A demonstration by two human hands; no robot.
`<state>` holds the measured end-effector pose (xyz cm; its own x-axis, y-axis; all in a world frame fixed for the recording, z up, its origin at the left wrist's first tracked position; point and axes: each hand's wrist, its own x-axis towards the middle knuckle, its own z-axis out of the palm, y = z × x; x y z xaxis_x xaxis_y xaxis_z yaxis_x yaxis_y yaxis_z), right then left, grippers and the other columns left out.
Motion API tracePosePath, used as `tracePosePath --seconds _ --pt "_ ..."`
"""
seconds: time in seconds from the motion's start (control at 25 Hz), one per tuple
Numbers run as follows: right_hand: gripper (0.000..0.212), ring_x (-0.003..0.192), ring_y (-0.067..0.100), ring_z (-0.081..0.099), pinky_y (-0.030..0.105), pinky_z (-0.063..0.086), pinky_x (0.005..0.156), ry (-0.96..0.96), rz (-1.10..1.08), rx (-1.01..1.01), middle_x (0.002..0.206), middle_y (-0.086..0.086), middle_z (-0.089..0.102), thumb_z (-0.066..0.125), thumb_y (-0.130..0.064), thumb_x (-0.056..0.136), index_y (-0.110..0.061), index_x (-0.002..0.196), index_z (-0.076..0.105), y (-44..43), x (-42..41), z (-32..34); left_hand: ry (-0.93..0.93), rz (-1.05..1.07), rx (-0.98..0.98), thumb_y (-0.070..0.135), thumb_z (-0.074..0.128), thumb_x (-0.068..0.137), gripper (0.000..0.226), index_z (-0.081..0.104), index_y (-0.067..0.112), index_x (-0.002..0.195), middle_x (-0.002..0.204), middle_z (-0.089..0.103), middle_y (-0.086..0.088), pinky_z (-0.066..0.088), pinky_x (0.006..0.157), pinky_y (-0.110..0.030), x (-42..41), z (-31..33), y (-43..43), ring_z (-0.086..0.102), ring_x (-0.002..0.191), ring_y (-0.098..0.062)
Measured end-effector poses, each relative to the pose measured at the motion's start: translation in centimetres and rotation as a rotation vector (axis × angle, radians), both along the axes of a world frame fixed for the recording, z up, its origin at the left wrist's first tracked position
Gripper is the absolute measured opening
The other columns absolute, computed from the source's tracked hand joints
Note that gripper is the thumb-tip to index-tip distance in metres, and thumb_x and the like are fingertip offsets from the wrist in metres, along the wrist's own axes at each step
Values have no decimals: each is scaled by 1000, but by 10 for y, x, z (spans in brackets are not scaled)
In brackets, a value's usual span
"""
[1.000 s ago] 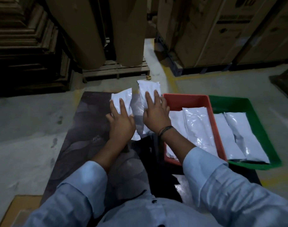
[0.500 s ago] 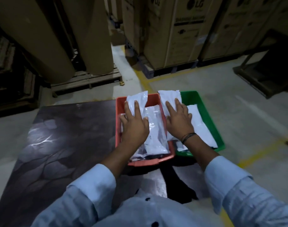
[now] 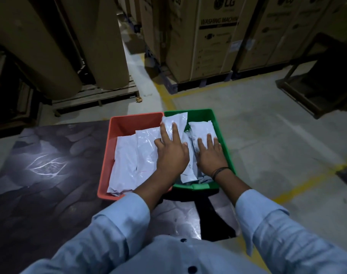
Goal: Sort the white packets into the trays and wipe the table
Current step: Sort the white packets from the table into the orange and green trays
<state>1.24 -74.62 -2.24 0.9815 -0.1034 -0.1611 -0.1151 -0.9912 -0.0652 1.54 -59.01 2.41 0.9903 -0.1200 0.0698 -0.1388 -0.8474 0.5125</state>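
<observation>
A red tray [image 3: 117,127] and a green tray [image 3: 205,114] stand side by side on the right part of the dark table [image 3: 46,175]. Both hold white packets. My left hand [image 3: 171,153] grips a white packet [image 3: 175,123] that sticks up over the wall between the two trays. My right hand [image 3: 210,155] presses another white packet [image 3: 202,129] flat inside the green tray. In the red tray lie two more packets [image 3: 133,161], side by side.
Large cardboard boxes [image 3: 204,36] on pallets stand behind the trays, and big brown paper rolls [image 3: 56,42] at the back left. A dark frame [image 3: 323,80] stands on the grey floor at the right. Yellow lines cross the floor.
Both hands carried their packets rightward from the table's middle to the trays. The left hand's packet went from over the red tray to the tray divider; the right hand lowered into the green tray.
</observation>
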Motion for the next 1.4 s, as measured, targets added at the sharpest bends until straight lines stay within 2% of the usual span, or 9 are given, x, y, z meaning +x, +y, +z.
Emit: tracePosePath --seconds 0.12,0.24,0.4,0.52,0.64,0.88,1.08,1.28,1.4 --pt "72 150 46 3 51 10 122 15 29 31 164 23 -3 45 -32 98 -15 158 10 -12 -1 -4 -27 -14 74 38 41 104 71 8 14 162 167 -9 -23 31 113 -53 -2 -4 -25 22 141 -48" --pt "68 149 47 6 51 12 122 -6 61 67 164 25 0 42 -34 100 -14 158 12 -17 0 -6 57 21 154 46 42 102 73 12 18 162 168 -6 -18 24 115 -55 -1 -23 -36 19 146 -46" --pt "65 149 48 7 51 10 121 -45 97 80 163 26 1 36 -37 103 -13 158 12 -20 -2 -8 21 -96 323 42 41 103 69 21 10 160 168 8 -21 18 120 -54 -3 -56 -37 13 154 -42" --pt "64 149 48 5 52 7 122 -60 98 98 163 27 -2 34 -38 104 -12 158 11 -20 -3 -15 113 -169 355 38 28 105 69 10 0 160 167 3 -25 8 126 -52 5 -80 -38 1 155 -42" --pt "68 149 49 0 52 4 121 -43 104 100 162 28 -7 34 -40 104 -11 158 6 -20 -2 -17 178 -157 356 37 14 97 75 5 -5 158 166 -1 -29 4 126 -54 10 -87 -43 -5 154 -45" --pt "65 149 49 -2 54 2 121 -57 94 83 162 27 -9 31 -38 105 -14 159 2 -17 -2 -23 191 -220 369 29 51 95 93 -9 -7 156 161 -19 -33 -7 124 -56 2 -85 -47 -19 149 -52" --pt "66 149 49 -2 55 2 120 -73 103 67 162 28 -9 31 -39 105 -13 159 4 -16 -2 -28 192 -237 403 35 25 80 92 -2 -13 154 161 -13 -37 -4 121 -63 11 -103 -44 -23 146 -57" --pt "66 149 49 -3 55 2 120 -68 101 65 162 27 -10 30 -40 105 -13 159 4 -16 -2 -30 154 -221 381 40 -12 83 88 -6 -9 156 163 -15 -33 -4 123 -59 11 -111 -43 -23 149 -51" --pt "66 149 48 -5 54 1 121 -48 105 49 162 26 -12 27 -41 105 -14 159 0 -17 -2 -31 172 -212 386 39 -6 88 83 -7 -8 156 162 -18 -32 -5 124 -58 11 -108 -42 -22 149 -49"
